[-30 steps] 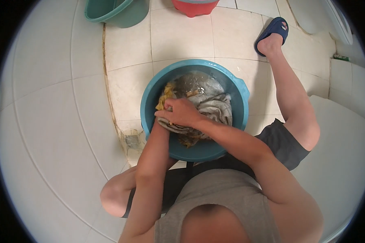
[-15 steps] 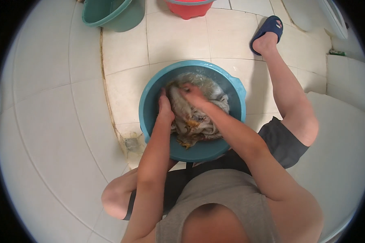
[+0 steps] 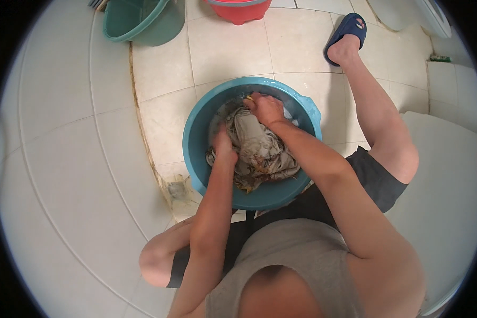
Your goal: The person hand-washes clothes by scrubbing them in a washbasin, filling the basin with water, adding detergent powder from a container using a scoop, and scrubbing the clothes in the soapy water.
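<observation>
Wet patterned cloth (image 3: 257, 151) runs lengthwise between both fists in the teal basin (image 3: 196, 122): right hand (image 3: 265, 108) bunches the far end, left hand (image 3: 223, 150) clamps the near-left edge.

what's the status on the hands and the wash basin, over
Left hand and right hand both gripping wet cloth. Cloth bunched inside teal basin. Nothing blocking.

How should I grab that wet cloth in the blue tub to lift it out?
Probably from above, with both hands, taking the bunched folds on top of the cloth. It lies heaped in the teal basin, whose walls block the sides. The left hand and right hand already press on it from above.
</observation>
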Demonstrator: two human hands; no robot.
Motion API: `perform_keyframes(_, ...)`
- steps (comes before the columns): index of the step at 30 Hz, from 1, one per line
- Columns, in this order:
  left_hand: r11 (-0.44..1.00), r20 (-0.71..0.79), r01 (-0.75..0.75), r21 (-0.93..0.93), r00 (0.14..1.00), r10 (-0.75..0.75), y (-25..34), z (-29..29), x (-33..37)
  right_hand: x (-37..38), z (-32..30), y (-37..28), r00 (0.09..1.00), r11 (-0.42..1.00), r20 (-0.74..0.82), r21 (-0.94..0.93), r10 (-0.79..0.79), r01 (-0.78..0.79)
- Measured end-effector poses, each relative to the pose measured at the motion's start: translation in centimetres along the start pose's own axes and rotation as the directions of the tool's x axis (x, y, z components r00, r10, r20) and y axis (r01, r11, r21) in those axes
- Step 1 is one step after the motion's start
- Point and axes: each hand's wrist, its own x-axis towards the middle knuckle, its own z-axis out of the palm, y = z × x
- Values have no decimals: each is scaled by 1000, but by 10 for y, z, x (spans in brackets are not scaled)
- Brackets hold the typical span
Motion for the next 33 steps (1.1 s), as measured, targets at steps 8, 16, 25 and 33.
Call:
perform_keyframes(8,996,357,83,-37,932,-64,20,-9,20,-62,1,-66,973,1000,232,0,5,-5)
perform_keyframes(16,961,307,-77,-266,938,160,13,-44,15,-38,-10,15,967,760,31,612,251,-217)
perform_keyframes(25,968,420,-126,-218,883,209,21,-55,-34,-84,-74,-35,850,374,470,763,238,-527)
perform_keyframes(33,407,102,-686,603,573,813,-19,-36,-55,-88,-20,13,963,670,254,730,-86,-133)
